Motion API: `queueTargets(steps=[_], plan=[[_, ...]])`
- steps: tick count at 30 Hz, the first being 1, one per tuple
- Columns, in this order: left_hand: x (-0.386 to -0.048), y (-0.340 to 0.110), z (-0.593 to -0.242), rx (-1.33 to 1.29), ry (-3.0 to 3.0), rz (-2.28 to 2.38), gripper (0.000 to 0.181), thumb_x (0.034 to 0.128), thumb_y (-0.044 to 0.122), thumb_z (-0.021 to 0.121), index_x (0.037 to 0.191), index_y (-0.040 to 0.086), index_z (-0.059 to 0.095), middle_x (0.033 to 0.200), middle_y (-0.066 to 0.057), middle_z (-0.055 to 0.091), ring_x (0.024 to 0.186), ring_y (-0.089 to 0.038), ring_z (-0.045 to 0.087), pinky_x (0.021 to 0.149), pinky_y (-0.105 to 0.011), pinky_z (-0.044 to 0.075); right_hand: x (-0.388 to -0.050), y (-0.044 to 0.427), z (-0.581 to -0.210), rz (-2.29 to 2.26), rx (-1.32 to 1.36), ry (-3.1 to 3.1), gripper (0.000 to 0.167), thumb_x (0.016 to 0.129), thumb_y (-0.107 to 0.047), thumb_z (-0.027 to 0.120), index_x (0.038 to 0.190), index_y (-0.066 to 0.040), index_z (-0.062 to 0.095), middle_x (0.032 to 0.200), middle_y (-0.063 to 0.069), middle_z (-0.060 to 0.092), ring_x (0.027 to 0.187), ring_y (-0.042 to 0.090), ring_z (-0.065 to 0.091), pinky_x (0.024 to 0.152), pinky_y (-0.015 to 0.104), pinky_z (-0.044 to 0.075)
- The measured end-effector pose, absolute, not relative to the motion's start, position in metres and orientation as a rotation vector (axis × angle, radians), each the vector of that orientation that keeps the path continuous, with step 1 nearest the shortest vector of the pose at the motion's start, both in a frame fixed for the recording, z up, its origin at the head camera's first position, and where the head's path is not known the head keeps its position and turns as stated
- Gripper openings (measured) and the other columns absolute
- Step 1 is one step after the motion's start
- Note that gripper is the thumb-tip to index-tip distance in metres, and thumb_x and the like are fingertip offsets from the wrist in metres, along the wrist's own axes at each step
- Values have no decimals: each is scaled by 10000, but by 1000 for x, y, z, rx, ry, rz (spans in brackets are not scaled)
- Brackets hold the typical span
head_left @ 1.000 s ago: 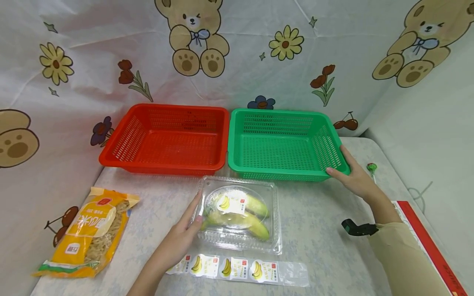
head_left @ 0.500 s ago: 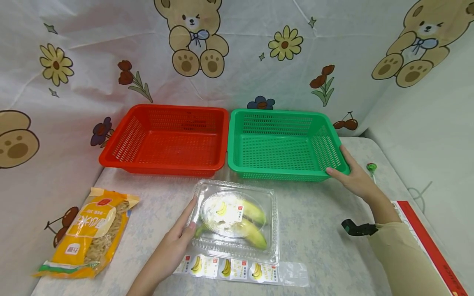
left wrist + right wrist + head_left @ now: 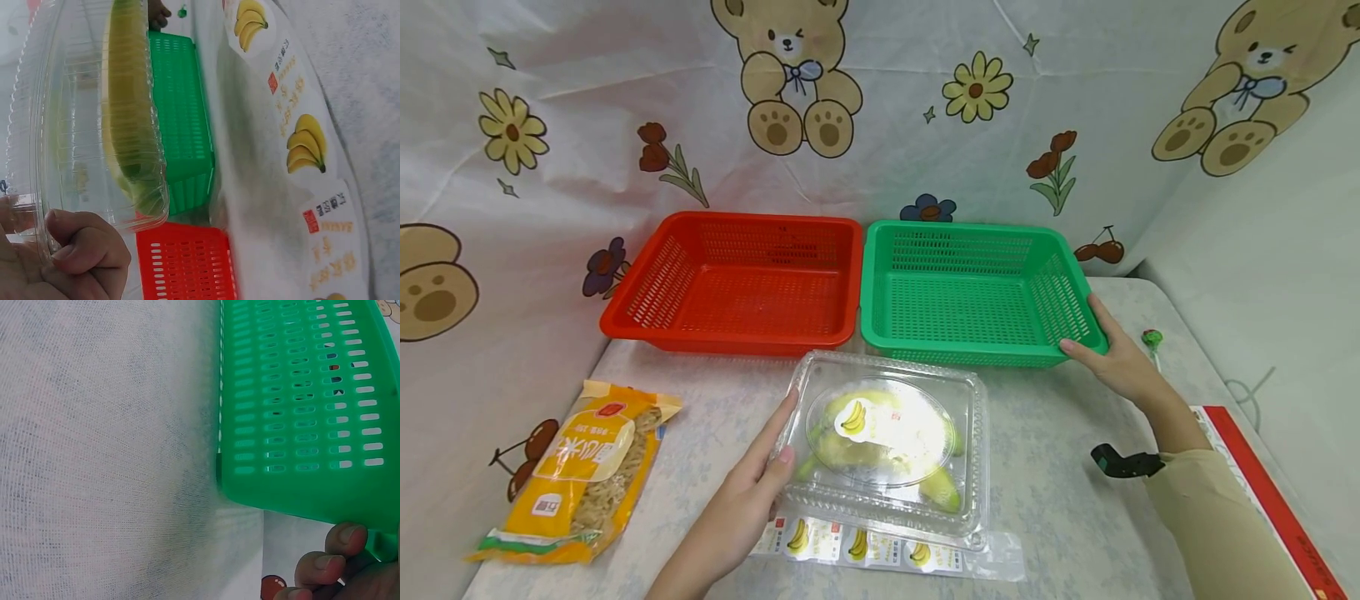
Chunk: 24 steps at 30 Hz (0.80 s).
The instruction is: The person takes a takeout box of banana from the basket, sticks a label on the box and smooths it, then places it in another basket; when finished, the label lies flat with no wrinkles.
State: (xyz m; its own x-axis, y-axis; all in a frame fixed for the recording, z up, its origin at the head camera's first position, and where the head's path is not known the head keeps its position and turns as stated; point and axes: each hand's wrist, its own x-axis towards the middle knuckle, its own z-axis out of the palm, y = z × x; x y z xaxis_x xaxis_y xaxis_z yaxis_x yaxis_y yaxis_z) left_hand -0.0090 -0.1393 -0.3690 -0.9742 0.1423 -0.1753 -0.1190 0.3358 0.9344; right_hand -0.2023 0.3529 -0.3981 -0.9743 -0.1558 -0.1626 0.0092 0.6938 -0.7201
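Observation:
A clear plastic clamshell box (image 3: 973, 433) with green-yellow bananas (image 3: 942, 490) inside is held by its left edge in my left hand (image 3: 737, 500). Thumb and curled fingers grip that edge in the left wrist view, where the box stands off the table. A banana label (image 3: 852, 417) shows on its lid, partly lost in glare. Beneath the box's front edge lies a strip of banana stickers (image 3: 865, 547). My right hand (image 3: 1120, 362) holds the near right corner of the green basket (image 3: 970, 350), thumb on the rim and fingers along the outer side.
The red basket (image 3: 737, 342) stands left of the green one, nearly touching it. A yellow bag of dried food (image 3: 580, 475) lies at the left. A green-topped lollipop (image 3: 1152, 338) and a red-and-white box (image 3: 1262, 492) are at the right. A printed cloth (image 3: 895, 150) hangs behind.
The box slid nearer me and left, then rose off the table and shifted right, tilting. My left hand moved with it. My right hand and both baskets stayed put.

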Motion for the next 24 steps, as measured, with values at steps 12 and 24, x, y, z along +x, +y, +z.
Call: queueTargets(steps=[12, 24], plan=[[-29, -124, -347, 147, 2328, 1723, 524, 1082, 362, 355, 1523, 552, 146, 1607, 184, 189, 481, -95, 316, 458, -255, 356, -203, 357, -402, -1225, -135, 2647, 937, 1002, -365, 572, 1545, -384, -191, 1659, 73, -150, 1508, 475, -32, 1101, 764, 130], [-70, -106, -333, 315, 2303, 1764, 550, 1085, 308, 355, 1537, 521, 126, 1600, 258, 170, 480, -107, 309, 461, -232, 342, -202, 357, -402, -1244, -129, 2645, 931, 1006, -359, 565, 1543, -386, -195, 1667, 127, -93, 1438, 475, 166, 1089, 727, 218]])
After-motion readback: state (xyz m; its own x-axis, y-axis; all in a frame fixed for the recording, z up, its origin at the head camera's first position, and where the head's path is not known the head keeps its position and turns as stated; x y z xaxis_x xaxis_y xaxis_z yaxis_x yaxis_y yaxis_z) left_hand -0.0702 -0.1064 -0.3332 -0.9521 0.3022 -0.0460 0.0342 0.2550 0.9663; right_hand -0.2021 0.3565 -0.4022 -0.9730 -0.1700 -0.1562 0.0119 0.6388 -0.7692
